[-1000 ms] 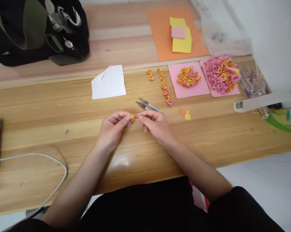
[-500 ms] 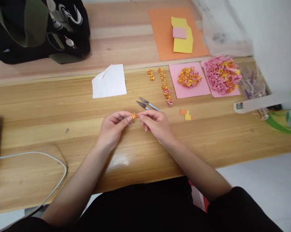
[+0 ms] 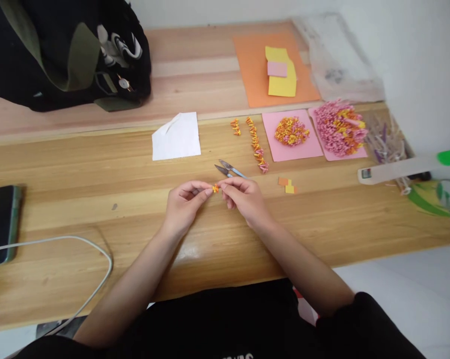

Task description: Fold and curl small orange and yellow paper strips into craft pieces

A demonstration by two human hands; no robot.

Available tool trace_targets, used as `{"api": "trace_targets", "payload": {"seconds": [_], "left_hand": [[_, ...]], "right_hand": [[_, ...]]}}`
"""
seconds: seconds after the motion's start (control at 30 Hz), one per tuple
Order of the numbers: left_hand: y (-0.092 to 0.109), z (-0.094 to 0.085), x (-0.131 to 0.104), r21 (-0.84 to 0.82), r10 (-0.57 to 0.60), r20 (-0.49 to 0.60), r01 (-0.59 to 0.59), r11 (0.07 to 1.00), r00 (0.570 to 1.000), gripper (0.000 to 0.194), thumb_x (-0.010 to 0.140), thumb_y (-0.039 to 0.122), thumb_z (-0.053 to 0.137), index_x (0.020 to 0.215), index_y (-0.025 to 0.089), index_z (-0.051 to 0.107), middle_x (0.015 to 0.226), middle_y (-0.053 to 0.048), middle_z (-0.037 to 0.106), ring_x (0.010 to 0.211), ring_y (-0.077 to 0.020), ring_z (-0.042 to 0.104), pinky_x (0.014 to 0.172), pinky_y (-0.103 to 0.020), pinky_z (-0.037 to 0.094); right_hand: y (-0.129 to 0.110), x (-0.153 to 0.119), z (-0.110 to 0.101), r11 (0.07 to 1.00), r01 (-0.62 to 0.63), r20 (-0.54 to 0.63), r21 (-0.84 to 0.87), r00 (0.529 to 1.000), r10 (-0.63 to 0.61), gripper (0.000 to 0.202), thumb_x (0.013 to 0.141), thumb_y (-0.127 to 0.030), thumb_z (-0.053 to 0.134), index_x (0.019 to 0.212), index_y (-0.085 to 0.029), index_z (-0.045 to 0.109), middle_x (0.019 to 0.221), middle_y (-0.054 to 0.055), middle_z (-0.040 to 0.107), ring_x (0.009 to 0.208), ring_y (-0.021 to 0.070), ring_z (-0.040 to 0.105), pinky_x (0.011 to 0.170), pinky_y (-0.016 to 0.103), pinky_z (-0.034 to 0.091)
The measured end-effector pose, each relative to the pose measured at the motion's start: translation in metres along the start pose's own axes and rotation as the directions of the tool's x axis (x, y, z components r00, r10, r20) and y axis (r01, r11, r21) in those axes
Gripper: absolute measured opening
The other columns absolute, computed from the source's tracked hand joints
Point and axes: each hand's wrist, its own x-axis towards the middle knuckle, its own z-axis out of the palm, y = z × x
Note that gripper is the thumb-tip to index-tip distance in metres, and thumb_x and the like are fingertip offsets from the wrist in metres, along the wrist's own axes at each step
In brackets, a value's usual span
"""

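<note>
A tiny orange and yellow paper flower (image 3: 215,188) is pinched between the thumb and forefinger of my left hand (image 3: 185,207). My right hand (image 3: 246,200) closes its thumb and forefinger on the flower's right edge; the part between those fingertips is hidden. Just beyond my fingers lie thread snips (image 3: 228,168), blades apart and pointing up-left, their handle end partly behind my right hand. Small orange and yellow paper squares (image 3: 289,186) lie to the right. Farther back is a row of similar orange, yellow and pink pieces (image 3: 255,144), with a shorter row (image 3: 235,126) beside it.
Two pink paper sheets (image 3: 279,153) carry heaps of small paper pieces (image 3: 292,131). White paper (image 3: 178,139) lies back left. Behind are orange paper (image 3: 247,75) and a black bag (image 3: 75,55). A phone (image 3: 0,219) and white cable (image 3: 97,247) are left, a white-and-green stick (image 3: 400,169) right.
The whole view has shifted, so everything sits slightly lower and more of the phone shows. Both hands stay at the small paper flower with nearly the same grip.
</note>
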Motion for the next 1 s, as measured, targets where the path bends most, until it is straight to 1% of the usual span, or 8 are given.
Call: {"api": "trace_targets", "payload": {"seconds": [0.1, 0.17, 0.23, 0.4, 0.5, 0.6, 0.73, 1.0], "left_hand": [[0.005, 0.003, 0.001, 0.019, 0.022, 0.019, -0.023, 1.000, 1.000, 0.017, 0.062, 0.027, 0.086, 0.075, 0.019, 0.077, 0.073, -0.002, 0.075, 0.063, -0.0101, 0.063, 0.063, -0.021, 0.050], [0.011, 0.004, 0.004, 0.021, 0.008, 0.047, -0.009, 1.000, 0.999, 0.020, 0.061, 0.027, 0.087, 0.077, 0.019, 0.078, 0.076, -0.003, 0.076, 0.067, -0.0111, 0.065, 0.067, -0.022, 0.052], [0.015, 0.005, 0.008, 0.034, -0.017, 0.081, 0.014, 0.999, 0.997, 0.020, 0.059, 0.027, 0.087, 0.075, 0.019, 0.078, 0.075, -0.003, 0.076, 0.067, -0.0116, 0.066, 0.067, -0.022, 0.052], [0.014, 0.007, 0.034, 0.046, -0.052, 0.116, 0.047, 0.998, 0.992, 0.022, 0.054, 0.029, 0.089, 0.067, 0.017, 0.076, 0.067, -0.001, 0.073, 0.059, -0.0096, 0.061, 0.061, -0.021, 0.049], [0.011, 0.012, 0.051, 0.028, -0.029, 0.147, 0.025, 0.999, 0.989, 0.025, 0.053, 0.031, 0.089, 0.067, 0.017, 0.075, 0.067, -0.001, 0.073, 0.059, -0.0102, 0.061, 0.063, -0.022, 0.049], [0.009, 0.015, 0.062, -0.005, -0.019, 0.179, 0.021, 1.000, 0.984, 0.028, 0.051, 0.033, 0.090, 0.068, 0.016, 0.074, 0.069, -0.003, 0.074, 0.061, -0.0111, 0.063, 0.064, -0.023, 0.050], [0.006, 0.013, 0.065, -0.038, -0.009, 0.179, 0.016, 0.999, 0.984, 0.030, 0.049, 0.035, 0.091, 0.068, 0.017, 0.075, 0.069, -0.002, 0.074, 0.060, -0.0102, 0.063, 0.064, -0.022, 0.050], [0.005, 0.010, 0.062, 0.011, -0.023, 0.181, 0.021, 1.000, 0.983, 0.026, 0.052, 0.033, 0.090, 0.066, 0.018, 0.075, 0.069, -0.002, 0.075, 0.062, -0.0094, 0.064, 0.063, -0.019, 0.050]], "right_hand": [[-0.001, 0.001, -0.001, 0.999, -0.009, -0.014, 0.036, 1.000, 0.009, 0.017, 0.067, -0.034, 0.066, 0.070, -0.018, 0.066, 0.051, -0.006, 0.053, 0.039, 0.0057, 0.043, 0.041, 0.021, 0.031], [-0.001, 0.002, -0.002, 0.998, -0.008, -0.031, 0.067, 0.999, 0.010, 0.018, 0.065, -0.035, 0.066, 0.068, -0.018, 0.066, 0.049, -0.006, 0.053, 0.039, 0.0057, 0.044, 0.041, 0.021, 0.031], [-0.003, 0.003, -0.004, 0.996, 0.004, -0.052, 0.088, 0.999, 0.000, 0.018, 0.065, -0.035, 0.066, 0.069, -0.018, 0.067, 0.049, -0.006, 0.053, 0.039, 0.0057, 0.043, 0.041, 0.021, 0.031], [-0.007, 0.004, -0.008, 0.993, 0.034, -0.130, 0.112, 0.991, -0.019, 0.019, 0.064, -0.035, 0.066, 0.069, -0.017, 0.068, 0.050, -0.006, 0.053, 0.039, 0.0056, 0.043, 0.041, 0.021, 0.030], [-0.010, 0.005, -0.010, 0.992, 0.053, -0.165, 0.117, 0.986, -0.033, 0.020, 0.063, -0.036, 0.065, 0.068, -0.017, 0.068, 0.049, -0.007, 0.052, 0.039, 0.0057, 0.042, 0.041, 0.021, 0.029], [-0.011, 0.006, -0.010, 0.991, 0.051, -0.183, 0.120, 0.983, -0.028, 0.021, 0.063, -0.037, 0.065, 0.070, -0.017, 0.068, 0.049, -0.007, 0.051, 0.039, 0.0060, 0.042, 0.041, 0.022, 0.029], [-0.012, 0.006, -0.011, 0.994, 0.029, -0.193, 0.108, 0.981, -0.008, 0.022, 0.062, -0.037, 0.065, 0.070, -0.017, 0.068, 0.049, -0.007, 0.051, 0.039, 0.0063, 0.042, 0.042, 0.022, 0.028], [-0.008, 0.005, -0.011, 0.997, 0.046, -0.165, 0.055, 0.986, -0.036, 0.020, 0.066, -0.036, 0.065, 0.071, -0.017, 0.068, 0.051, -0.007, 0.051, 0.041, 0.0059, 0.042, 0.043, 0.022, 0.029]]}}
